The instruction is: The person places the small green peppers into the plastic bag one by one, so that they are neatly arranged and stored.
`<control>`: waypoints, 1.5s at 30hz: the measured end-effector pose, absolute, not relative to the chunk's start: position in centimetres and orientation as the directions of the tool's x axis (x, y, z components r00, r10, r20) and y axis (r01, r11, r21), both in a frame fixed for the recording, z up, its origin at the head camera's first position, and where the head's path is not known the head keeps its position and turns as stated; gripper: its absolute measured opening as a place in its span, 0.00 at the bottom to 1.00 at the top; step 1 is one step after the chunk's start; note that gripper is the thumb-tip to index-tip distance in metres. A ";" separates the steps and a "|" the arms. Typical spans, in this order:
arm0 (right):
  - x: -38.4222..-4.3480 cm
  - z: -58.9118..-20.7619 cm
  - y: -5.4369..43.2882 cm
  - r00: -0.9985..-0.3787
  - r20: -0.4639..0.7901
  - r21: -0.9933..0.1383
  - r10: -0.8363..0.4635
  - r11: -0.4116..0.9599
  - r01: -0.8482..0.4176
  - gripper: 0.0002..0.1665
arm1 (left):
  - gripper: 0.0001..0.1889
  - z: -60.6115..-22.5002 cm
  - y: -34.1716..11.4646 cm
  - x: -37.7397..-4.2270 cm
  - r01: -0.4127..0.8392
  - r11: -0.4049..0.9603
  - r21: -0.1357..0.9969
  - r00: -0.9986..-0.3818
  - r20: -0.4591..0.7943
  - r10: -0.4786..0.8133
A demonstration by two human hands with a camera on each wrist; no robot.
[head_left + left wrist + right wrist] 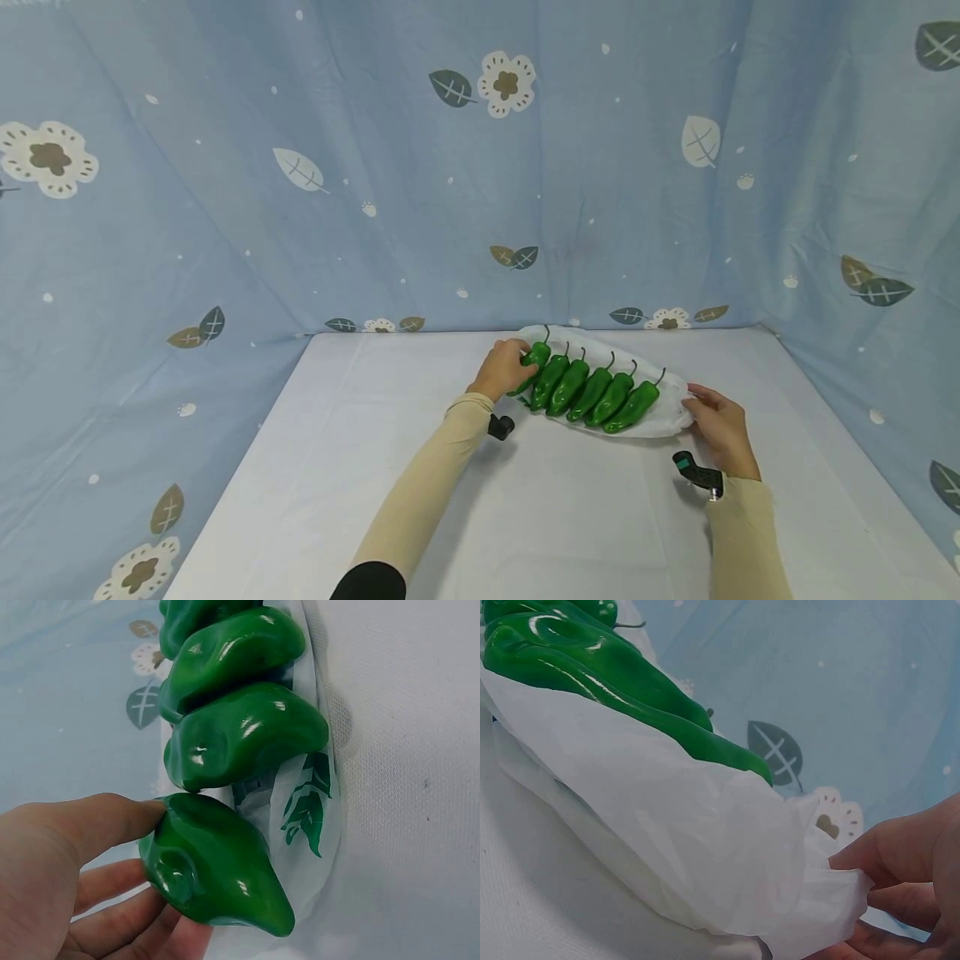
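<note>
Several glossy green peppers [597,393] with thin stems lie side by side in a slanting row on a white plastic bag [669,419]. At the row's left end my left hand [501,370] grips one green pepper [217,859], thumb on one side and fingers on the other. The fingertips are partly hidden behind it. My right hand [722,429] pinches the bag's gathered right end, crumpled between thumb and fingers in the right wrist view. A green leaf print [306,814] shows on the bag near the held pepper.
A white cloth covers the table [570,517]. Behind and at both sides hangs a blue curtain [405,167] with leaf and flower prints, meeting the table's back edge just behind the bag. Black wrist devices [697,473] sit by the wrists.
</note>
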State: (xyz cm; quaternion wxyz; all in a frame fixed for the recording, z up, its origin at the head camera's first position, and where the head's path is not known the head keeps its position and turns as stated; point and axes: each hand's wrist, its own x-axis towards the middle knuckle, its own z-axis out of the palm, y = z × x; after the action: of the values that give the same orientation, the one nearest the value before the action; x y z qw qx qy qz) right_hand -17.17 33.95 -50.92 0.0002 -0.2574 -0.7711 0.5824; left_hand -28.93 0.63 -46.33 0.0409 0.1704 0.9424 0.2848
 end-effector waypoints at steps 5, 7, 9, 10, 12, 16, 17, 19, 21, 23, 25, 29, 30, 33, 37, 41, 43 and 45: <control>-17.1 -50.9 34.0 -0.870 -0.297 -0.898 0.394 0.194 0.394 0.33 | 0.21 -46.5 0.7 -29.0 0.297 0.775 0.558 -0.938 0.016 0.347; -17.1 -50.8 34.0 -0.871 -0.296 -0.898 0.392 0.198 0.394 0.33 | 0.21 -46.5 0.7 -29.0 0.298 0.774 0.559 -0.937 0.015 0.350; -17.1 -50.9 34.0 -0.871 -0.298 -0.897 0.391 0.198 0.395 0.33 | 0.21 -46.6 0.7 -29.1 0.297 0.777 0.555 -0.937 0.012 0.349; -17.1 -50.8 34.0 -0.870 -0.300 -0.896 0.391 0.197 0.398 0.33 | 0.21 -46.6 0.8 -29.1 0.295 0.781 0.550 -0.937 0.009 0.348; -17.1 -50.9 34.0 -0.868 -0.304 -0.895 0.392 0.196 0.401 0.33 | 0.21 -46.7 0.8 -29.1 0.290 0.791 0.539 -0.939 0.000 0.345; -17.1 -51.0 34.0 -0.867 -0.305 -0.895 0.393 0.192 0.402 0.33 | 0.22 -46.9 0.8 -29.3 0.289 0.799 0.527 -0.939 -0.008 0.345; -17.1 -51.1 34.0 -0.868 -0.303 -0.896 0.393 0.193 0.400 0.33 | 0.22 -47.0 0.8 -29.3 0.290 0.800 0.525 -0.938 -0.008 0.346; -17.0 -51.0 34.0 -0.868 -0.301 -0.895 0.394 0.197 0.399 0.33 | 0.21 -47.1 0.9 -29.3 0.294 0.797 0.528 -0.937 -0.005 0.349; -17.0 -51.0 34.0 -0.867 -0.300 -0.893 0.398 0.203 0.402 0.33 | 0.21 -47.2 0.9 -29.4 0.296 0.795 0.530 -0.937 -0.003 0.350; -17.0 -50.9 33.9 -0.864 -0.301 -0.891 0.403 0.204 0.406 0.33 | 0.22 -47.2 0.9 -29.5 0.294 0.793 0.534 -0.937 -0.004 0.350; -17.0 -50.8 33.9 -0.861 -0.303 -0.889 0.409 0.204 0.410 0.33 | 0.22 -47.3 0.9 -29.5 0.292 0.790 0.539 -0.937 -0.005 0.349; -17.2 -50.8 33.8 -0.859 -0.306 -0.890 0.410 0.199 0.411 0.33 | 0.22 -47.3 0.9 -29.5 0.287 0.787 0.546 -0.937 -0.010 0.349; -17.2 -50.8 33.8 -0.860 -0.306 -0.889 0.408 0.202 0.412 0.33 | 0.22 -47.4 0.9 -29.5 0.285 0.786 0.549 -0.937 -0.012 0.349; -17.2 -50.9 33.9 -0.864 -0.306 -0.889 0.400 0.205 0.410 0.34 | 0.22 -47.5 0.8 -29.6 0.285 0.780 0.557 -0.936 -0.013 0.351; -17.1 -50.8 33.8 -0.867 -0.306 -0.892 0.392 0.201 0.406 0.34 | 0.22 -47.7 0.7 -29.6 0.296 0.773 0.562 -0.932 -0.006 0.361; -17.1 -50.8 33.8 -0.867 -0.308 -0.892 0.391 0.197 0.406 0.34 | 0.22 -47.7 0.7 -29.7 0.311 0.772 0.555 -0.929 0.008 0.370; -17.1 -50.9 33.8 -0.866 -0.310 -0.892 0.391 0.196 0.408 0.34 | 0.21 -47.7 0.7 -29.7 0.323 0.767 0.554 -0.927 0.022 0.375; -17.1 -50.9 33.9 -0.867 -0.312 -0.892 0.390 0.196 0.409 0.34 | 0.20 -47.6 0.7 -29.6 0.336 0.764 0.550 -0.924 0.038 0.380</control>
State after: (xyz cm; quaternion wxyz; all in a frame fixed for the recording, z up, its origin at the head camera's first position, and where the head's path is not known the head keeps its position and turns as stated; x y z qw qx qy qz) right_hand -17.09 33.91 -50.91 -0.0081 -0.2581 -0.7731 0.5793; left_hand -29.59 0.68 -47.64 0.0380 0.1908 0.9384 0.2856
